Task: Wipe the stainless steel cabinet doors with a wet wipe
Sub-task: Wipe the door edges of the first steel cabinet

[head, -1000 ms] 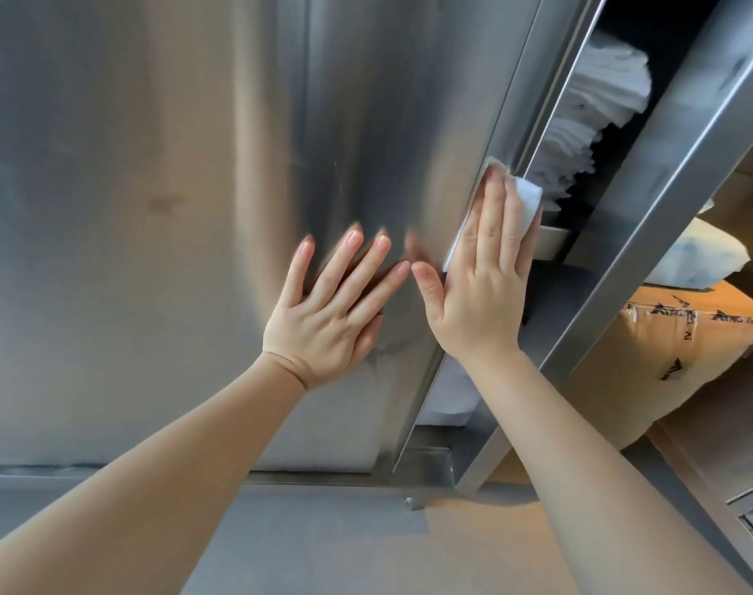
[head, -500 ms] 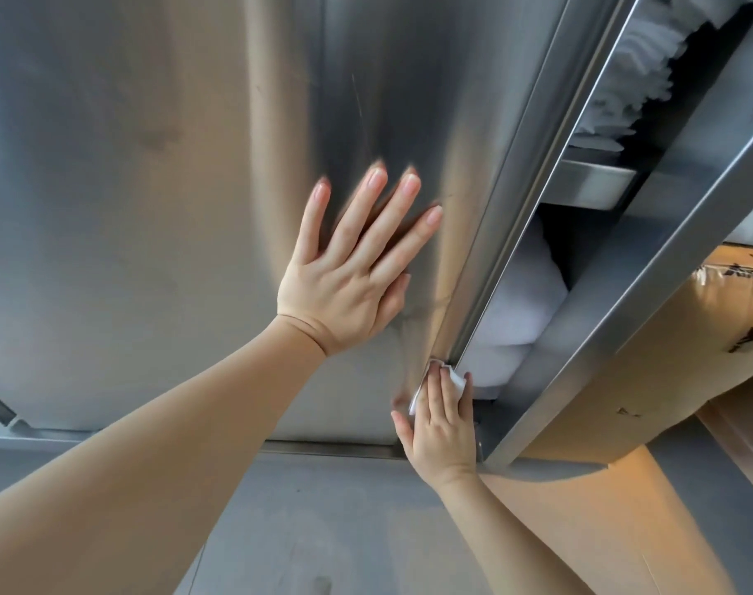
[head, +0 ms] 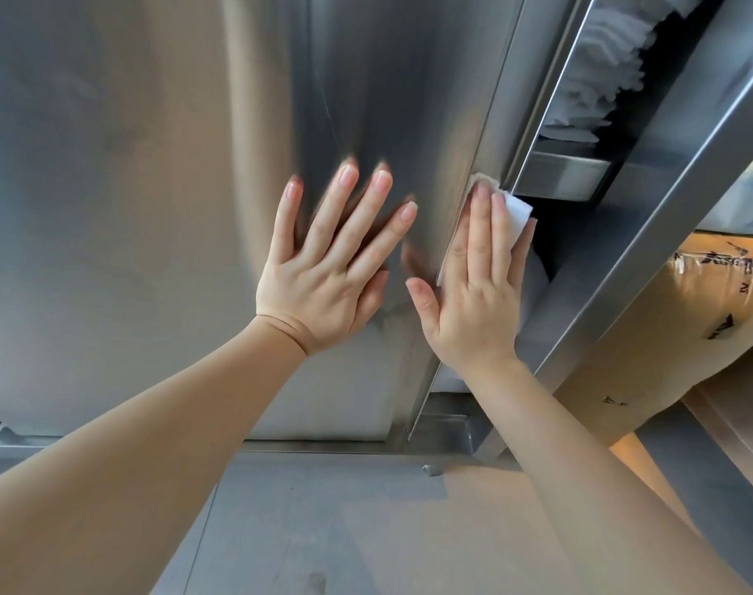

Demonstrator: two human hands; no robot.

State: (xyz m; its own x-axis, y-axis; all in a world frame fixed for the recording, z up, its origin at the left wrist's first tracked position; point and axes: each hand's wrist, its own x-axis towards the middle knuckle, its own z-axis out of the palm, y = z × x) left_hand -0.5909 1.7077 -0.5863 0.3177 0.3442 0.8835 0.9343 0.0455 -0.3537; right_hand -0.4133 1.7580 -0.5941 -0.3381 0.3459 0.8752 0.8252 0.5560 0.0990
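The steel door (head: 160, 173) filled most of the view, with the left hand (head: 323, 268) laid flat on it, fingers (head: 336, 199) straight and spread, holding nothing. Beside it the right hand (head: 478, 294) pressed a white wipe (head: 516, 212) against the door's right edge, its fingers (head: 480, 225) straight and close together over the wipe, which showed past the fingertips and along both sides of them. Beyond that edge, folded white cloths (head: 598, 70) sat on a shelf (head: 563, 173).
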